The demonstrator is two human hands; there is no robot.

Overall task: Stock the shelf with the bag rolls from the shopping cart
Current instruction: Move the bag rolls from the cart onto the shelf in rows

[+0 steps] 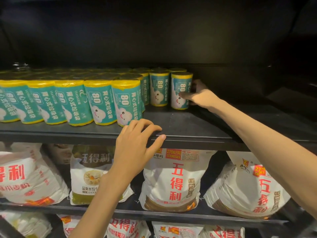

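Note:
Several teal and yellow bag rolls (101, 102) stand upright in rows on the black shelf (188, 124), filling its left and middle. My right hand (199, 96) reaches deep into the shelf and grips the rightmost bag roll (180, 90), which stands upright at the end of a back row. My left hand (137, 143) rests on the shelf's front edge, fingers curled over the lip, holding nothing. The front roll (127, 103) stands just behind its fingers. The shopping cart is out of view.
The right part of the shelf surface is bare and dark. White flour bags (173, 182) with red lettering fill the shelf below, and more bags (123, 227) lie on the lowest level. The shelf's back wall is black.

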